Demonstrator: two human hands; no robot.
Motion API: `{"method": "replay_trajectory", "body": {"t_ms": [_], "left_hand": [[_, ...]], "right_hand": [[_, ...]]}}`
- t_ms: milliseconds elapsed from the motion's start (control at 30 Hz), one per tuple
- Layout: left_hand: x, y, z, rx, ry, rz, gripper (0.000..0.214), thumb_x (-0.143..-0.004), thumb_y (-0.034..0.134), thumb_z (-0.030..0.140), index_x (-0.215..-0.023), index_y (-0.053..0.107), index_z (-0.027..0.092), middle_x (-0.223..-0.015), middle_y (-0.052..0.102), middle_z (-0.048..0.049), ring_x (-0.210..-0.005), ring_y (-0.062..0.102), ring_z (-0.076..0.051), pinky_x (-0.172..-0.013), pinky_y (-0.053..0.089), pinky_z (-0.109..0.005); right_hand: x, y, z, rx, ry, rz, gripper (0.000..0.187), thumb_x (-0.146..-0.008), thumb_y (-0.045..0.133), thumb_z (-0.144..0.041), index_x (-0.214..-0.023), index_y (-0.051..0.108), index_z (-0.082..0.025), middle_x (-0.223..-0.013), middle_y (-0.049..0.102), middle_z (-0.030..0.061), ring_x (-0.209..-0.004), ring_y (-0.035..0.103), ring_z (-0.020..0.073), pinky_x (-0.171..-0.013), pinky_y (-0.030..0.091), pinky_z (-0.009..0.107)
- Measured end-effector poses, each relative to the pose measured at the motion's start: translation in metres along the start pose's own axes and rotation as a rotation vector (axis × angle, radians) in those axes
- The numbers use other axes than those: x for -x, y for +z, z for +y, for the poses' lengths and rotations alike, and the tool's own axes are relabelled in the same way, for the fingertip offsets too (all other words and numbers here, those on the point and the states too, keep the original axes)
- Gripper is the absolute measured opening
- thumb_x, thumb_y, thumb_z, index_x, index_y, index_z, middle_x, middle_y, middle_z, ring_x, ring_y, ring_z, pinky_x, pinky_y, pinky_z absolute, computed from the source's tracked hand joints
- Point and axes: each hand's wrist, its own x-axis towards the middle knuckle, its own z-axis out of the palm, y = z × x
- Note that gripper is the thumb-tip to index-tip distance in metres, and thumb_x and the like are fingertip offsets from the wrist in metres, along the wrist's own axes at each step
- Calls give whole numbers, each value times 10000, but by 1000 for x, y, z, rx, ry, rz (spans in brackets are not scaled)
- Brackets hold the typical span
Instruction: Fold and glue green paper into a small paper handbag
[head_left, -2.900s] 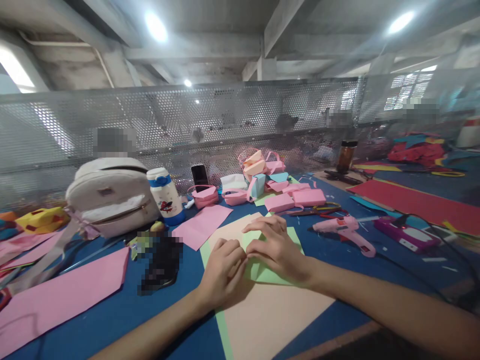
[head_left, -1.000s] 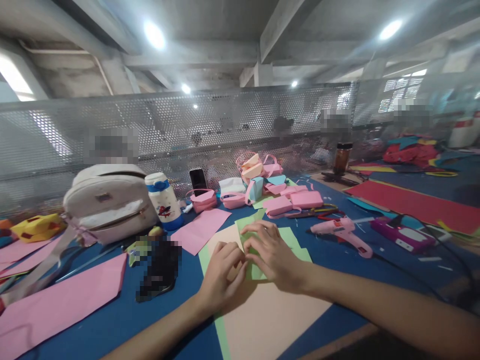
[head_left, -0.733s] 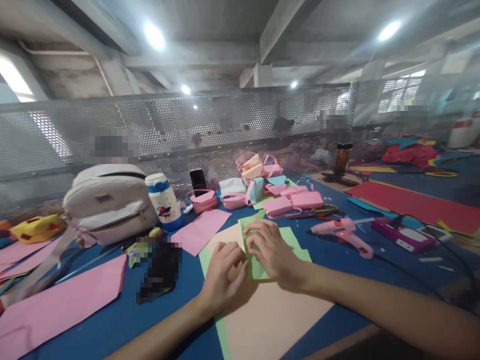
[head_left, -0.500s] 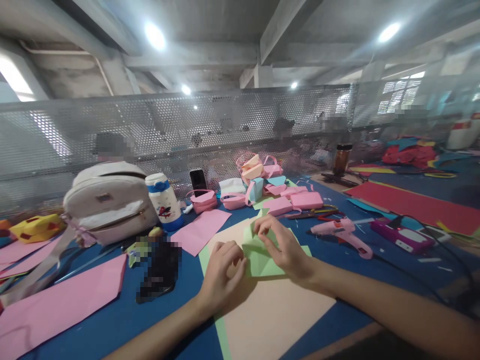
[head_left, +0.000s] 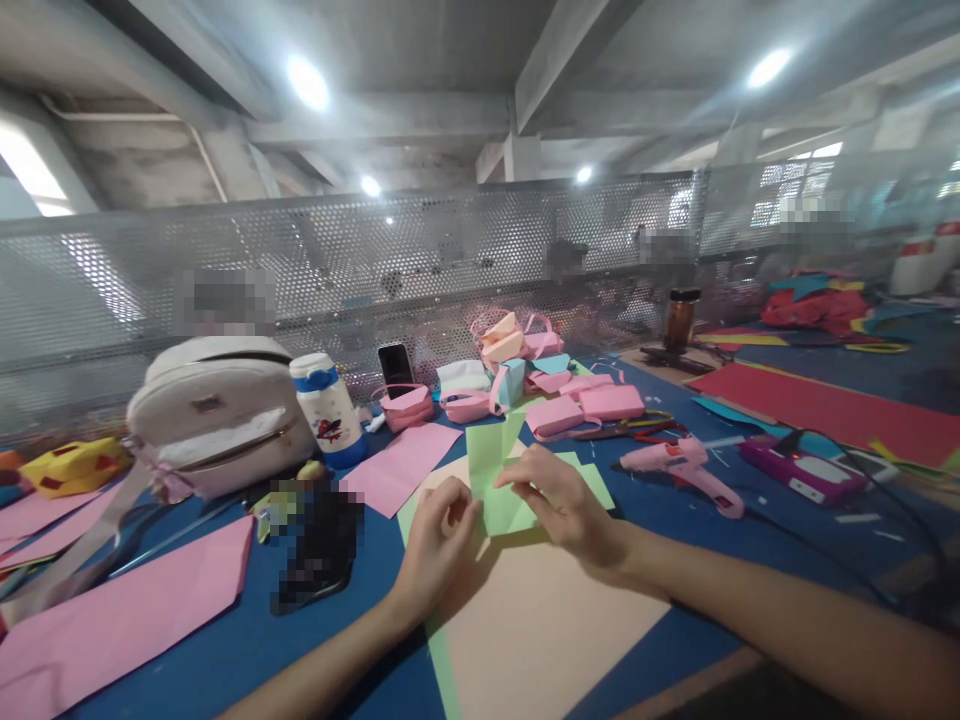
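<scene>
A light green sheet of paper (head_left: 486,452), creased and with a flap standing up, lies between my hands on a large peach sheet (head_left: 551,625). My left hand (head_left: 441,535) is closed at the green paper's left edge, thumb and fingers pinched together there. My right hand (head_left: 574,508) bends over the paper's right part, its fingertips pinched at the inner side of the raised flap. The right hand hides part of the folded sheet. More green paper shows beneath the peach sheet's left edge.
A pink glue gun (head_left: 679,465) and a purple box (head_left: 802,468) with a cord lie to the right. Pink paper bags (head_left: 611,400) and pliers stand behind my hands. At left are a white backpack (head_left: 217,420), a bottle (head_left: 328,410) and pink sheets (head_left: 142,610).
The green paper's left part has been raised into an upright flap. My right hand has shifted slightly lower, and my left hand has moved slightly left.
</scene>
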Motion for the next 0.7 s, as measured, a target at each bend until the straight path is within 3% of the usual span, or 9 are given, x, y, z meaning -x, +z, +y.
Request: {"method": "replay_trajectory", "body": {"t_ms": [233, 400, 500, 600, 700], "left_hand": [[1, -4, 5, 23, -10, -7, 303, -956, 460, 375, -700, 442, 214, -667, 475, 22, -664, 461, -161, -651, 365, -285], [1, -3, 7, 23, -10, -2, 301, -959, 454, 360, -696, 432, 214, -655, 469, 28, -644, 462, -153, -656, 377, -289], [1, -2, 5, 24, -7, 9, 298, -966, 452, 359, -706, 434, 214, -664, 478, 26, -659, 471, -155, -662, 380, -290], [2, -2, 4, 22, 2, 11, 296, -972, 454, 346, -708, 445, 212, -664, 485, 26, -659, 470, -155, -662, 376, -290], [2, -3, 5, 14, 16, 1, 301, -976, 453, 328, -700, 454, 209, -666, 497, 22, -668, 476, -159, -670, 374, -294]], "right_hand": [[-7, -9, -22, -64, 43, -69, 270, -1022, 411, -158, -1036, 668, -240, -767, 691, 1, -629, 534, 153, -667, 389, 301], [-9, -57, -59, -205, 254, -204, 190, -1011, 533, -277, -975, 719, -268, -816, 710, 13, -713, 617, 167, -652, 471, 286], [-9, -100, -76, -203, 266, -425, 155, -989, 590, -240, -978, 736, -289, -812, 733, 9, -752, 652, 156, -680, 502, 274], [-7, -136, -84, -115, 309, -763, 134, -904, 716, -209, -955, 773, -319, -778, 759, -14, -760, 705, 152, -717, 520, 257], [-1, -153, -84, 66, 368, -889, 204, -800, 825, -260, -980, 768, -338, -736, 746, -22, -759, 710, 174, -652, 503, 269]]}}
